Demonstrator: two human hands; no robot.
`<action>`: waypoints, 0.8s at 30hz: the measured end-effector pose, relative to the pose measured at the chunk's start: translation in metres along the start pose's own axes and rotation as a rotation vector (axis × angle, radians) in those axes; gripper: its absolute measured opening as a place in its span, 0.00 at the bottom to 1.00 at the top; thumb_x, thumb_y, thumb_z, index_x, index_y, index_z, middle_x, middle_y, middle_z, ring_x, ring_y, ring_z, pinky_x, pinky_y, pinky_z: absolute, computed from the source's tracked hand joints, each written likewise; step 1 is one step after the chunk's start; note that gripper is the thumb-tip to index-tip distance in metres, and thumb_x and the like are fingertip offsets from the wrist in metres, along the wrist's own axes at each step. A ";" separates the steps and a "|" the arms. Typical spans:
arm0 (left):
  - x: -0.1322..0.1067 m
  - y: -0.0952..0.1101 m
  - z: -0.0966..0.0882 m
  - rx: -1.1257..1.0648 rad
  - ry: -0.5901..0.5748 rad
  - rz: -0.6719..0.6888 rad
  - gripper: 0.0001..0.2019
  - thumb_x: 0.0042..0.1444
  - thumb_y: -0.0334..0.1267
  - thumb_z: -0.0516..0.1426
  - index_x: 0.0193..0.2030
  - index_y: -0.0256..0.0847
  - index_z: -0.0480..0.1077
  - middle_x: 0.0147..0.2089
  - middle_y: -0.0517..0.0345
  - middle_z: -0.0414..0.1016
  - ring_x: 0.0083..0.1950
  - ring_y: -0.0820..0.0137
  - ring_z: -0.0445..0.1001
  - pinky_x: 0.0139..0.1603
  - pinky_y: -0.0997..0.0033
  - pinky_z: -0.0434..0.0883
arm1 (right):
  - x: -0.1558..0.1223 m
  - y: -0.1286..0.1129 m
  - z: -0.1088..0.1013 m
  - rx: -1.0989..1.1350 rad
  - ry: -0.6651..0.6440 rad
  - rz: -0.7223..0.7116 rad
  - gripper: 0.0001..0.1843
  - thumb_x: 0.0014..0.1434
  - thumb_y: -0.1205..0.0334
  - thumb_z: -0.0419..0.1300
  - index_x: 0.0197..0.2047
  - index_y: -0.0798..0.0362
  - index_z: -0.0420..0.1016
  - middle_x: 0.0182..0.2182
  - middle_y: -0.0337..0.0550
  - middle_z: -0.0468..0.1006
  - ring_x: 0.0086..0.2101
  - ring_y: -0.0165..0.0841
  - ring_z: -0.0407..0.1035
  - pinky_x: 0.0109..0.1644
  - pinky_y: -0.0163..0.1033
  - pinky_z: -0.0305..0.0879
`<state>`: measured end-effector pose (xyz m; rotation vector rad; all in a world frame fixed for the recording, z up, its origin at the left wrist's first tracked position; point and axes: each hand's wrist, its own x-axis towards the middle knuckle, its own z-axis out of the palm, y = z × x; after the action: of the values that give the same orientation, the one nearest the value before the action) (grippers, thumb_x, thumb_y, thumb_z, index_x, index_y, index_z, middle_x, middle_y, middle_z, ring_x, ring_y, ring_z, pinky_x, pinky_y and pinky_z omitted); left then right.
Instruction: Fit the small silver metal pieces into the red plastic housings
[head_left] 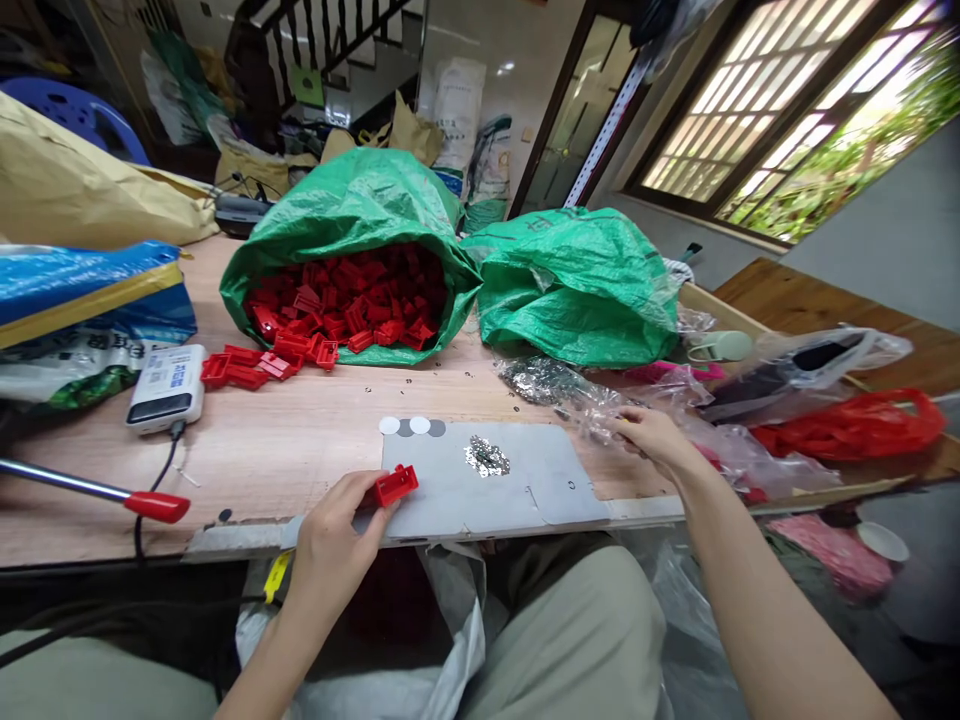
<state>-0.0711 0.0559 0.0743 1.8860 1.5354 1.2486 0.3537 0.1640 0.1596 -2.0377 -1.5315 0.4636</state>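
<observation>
No text legible, blue print on a white device (pixel 165 388) (too small), blurred characters on a sack (pixel 457 112)

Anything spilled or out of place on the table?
Possibly: several red parts lie outside the open green bag, as though spilled, and small dark bits are scattered on the bare tabletop, apart from the silvery pile.

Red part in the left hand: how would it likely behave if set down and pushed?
The red part is probably stiff, given its crisp, straight edges. It seems light for its size: it looks hollow and the left hand holds it near the fingertips. Its boxy shape suggests it would slide rather than roll.
</observation>
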 end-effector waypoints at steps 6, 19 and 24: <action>0.002 0.008 0.001 0.037 -0.001 -0.064 0.13 0.63 0.42 0.58 0.54 0.46 0.72 0.51 0.55 0.78 0.47 0.63 0.79 0.48 0.64 0.76 | -0.033 -0.029 -0.011 0.169 0.289 -0.013 0.26 0.50 0.42 0.64 0.41 0.56 0.77 0.25 0.43 0.74 0.21 0.29 0.62 0.22 0.35 0.58; 0.009 0.027 0.007 -0.050 -0.051 -0.082 0.13 0.64 0.39 0.57 0.55 0.48 0.71 0.50 0.55 0.76 0.47 0.65 0.76 0.46 0.65 0.75 | -0.035 -0.058 0.078 -0.068 -0.143 -0.253 0.18 0.58 0.51 0.56 0.34 0.54 0.83 0.30 0.47 0.85 0.33 0.43 0.77 0.38 0.42 0.69; 0.014 0.021 0.012 -0.070 -0.032 -0.124 0.18 0.62 0.38 0.57 0.59 0.46 0.68 0.51 0.53 0.76 0.45 0.66 0.77 0.45 0.65 0.76 | -0.038 -0.049 0.067 -0.110 -0.102 -0.237 0.14 0.54 0.57 0.59 0.37 0.54 0.83 0.39 0.50 0.85 0.39 0.45 0.77 0.44 0.44 0.69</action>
<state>-0.0495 0.0644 0.0894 1.7307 1.5465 1.1955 0.2670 0.1522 0.1341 -1.9039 -1.8702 0.4028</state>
